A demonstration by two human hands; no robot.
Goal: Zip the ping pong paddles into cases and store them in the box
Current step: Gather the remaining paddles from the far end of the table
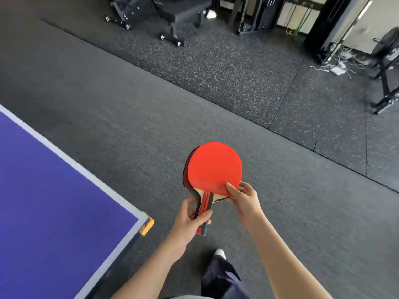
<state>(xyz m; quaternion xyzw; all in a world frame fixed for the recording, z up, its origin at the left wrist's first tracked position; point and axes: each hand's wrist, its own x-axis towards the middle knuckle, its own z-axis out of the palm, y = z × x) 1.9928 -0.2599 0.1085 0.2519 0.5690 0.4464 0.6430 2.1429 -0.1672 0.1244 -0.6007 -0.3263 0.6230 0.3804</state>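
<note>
Two ping pong paddles are stacked in front of me above the grey floor. The top paddle (214, 166) shows its red rubber face; the second paddle (187, 169) peeks out dark behind it on the left. My left hand (192, 221) grips the red-and-black handles from below. My right hand (243, 198) pinches the lower right edge of the red blade, thumb on top. No case and no box are in view.
The blue ping pong table (49, 190) fills the lower left, its corner with an orange fitting (148, 226) close to my left hand. Gym benches (172, 16), racks and cables stand at the far back. My leg and shoe (220, 254) are below.
</note>
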